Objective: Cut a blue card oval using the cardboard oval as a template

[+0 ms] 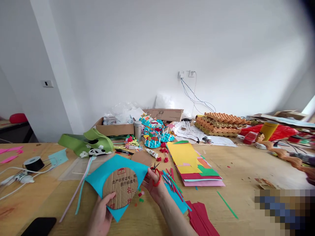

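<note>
Pinching cardboard disc (120,188) against blue sheet (95,175), left hand (102,209) partly closed

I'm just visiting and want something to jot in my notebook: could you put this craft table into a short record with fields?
Place: wooden table against a white wall
Left hand: grips a turquoise sheet and a printed cardboard disc, thumb on the disc
Right hand: at the sheet's corner, with red-handled scissors
Scissor blades: apart
Beyond the sheet: green panda-decorated item, white bottle
Farther right: colored paper stack, egg trays
</note>
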### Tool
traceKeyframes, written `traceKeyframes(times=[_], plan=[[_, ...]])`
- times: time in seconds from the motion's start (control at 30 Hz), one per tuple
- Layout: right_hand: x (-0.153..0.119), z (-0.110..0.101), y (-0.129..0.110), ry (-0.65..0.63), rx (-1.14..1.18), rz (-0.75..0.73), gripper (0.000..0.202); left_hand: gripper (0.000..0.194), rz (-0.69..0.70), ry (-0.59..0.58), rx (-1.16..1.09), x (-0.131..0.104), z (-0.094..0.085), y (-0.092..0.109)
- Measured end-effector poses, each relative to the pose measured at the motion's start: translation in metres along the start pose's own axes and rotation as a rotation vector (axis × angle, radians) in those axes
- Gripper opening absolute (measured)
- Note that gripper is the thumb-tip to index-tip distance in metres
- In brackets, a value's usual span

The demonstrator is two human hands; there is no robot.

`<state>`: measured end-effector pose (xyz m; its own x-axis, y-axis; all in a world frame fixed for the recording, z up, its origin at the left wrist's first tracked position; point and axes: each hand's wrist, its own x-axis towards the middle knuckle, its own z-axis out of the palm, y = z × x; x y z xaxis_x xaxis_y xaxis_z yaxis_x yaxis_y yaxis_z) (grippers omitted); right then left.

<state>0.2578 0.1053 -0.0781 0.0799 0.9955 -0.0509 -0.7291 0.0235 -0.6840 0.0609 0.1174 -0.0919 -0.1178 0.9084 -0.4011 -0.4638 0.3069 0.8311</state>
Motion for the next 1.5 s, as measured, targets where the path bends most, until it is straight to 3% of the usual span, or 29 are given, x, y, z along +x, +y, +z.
traceKeyframes(times=[0.1, 0.3, 0.67, 0.87, 1.13, 1.3, 1.5], plan=[[0.002, 0.001, 0.007, 0.135, -0.089, -0.029, 0.037, 0.055, -0.024, -0.049, -0.028, -0.004, 0.003, 0.001], [0.001, 0.005, 0.009, 0.238, -0.116, -0.053, 0.031, 0.051, -0.171, -0.232, -0.120, -0.019, 0.010, 0.008], [0.002, 0.007, 0.010, 0.253, -0.173, -0.045, 0.033, 0.056, -0.336, -0.302, -0.180, -0.022, 0.012, -0.004], [0.000, 0.007, 0.009, 0.238, -0.216, -0.066, 0.039, 0.068, -0.283, -0.257, -0.128, -0.030, 0.016, -0.003], [-0.002, 0.013, -0.002, 0.258, -0.367, -0.115, 0.055, 0.061, -0.155, -0.230, -0.221, -0.030, 0.019, 0.002], [-0.029, 0.020, -0.002, 0.235, -0.539, -0.081, 0.060, 0.063, -0.108, -0.299, -0.214, -0.029, 0.016, -0.002], [-0.075, 0.012, 0.021, 0.166, -0.651, -0.041, 0.052, 0.065, -0.140, -0.346, -0.202, -0.035, 0.021, -0.003]])
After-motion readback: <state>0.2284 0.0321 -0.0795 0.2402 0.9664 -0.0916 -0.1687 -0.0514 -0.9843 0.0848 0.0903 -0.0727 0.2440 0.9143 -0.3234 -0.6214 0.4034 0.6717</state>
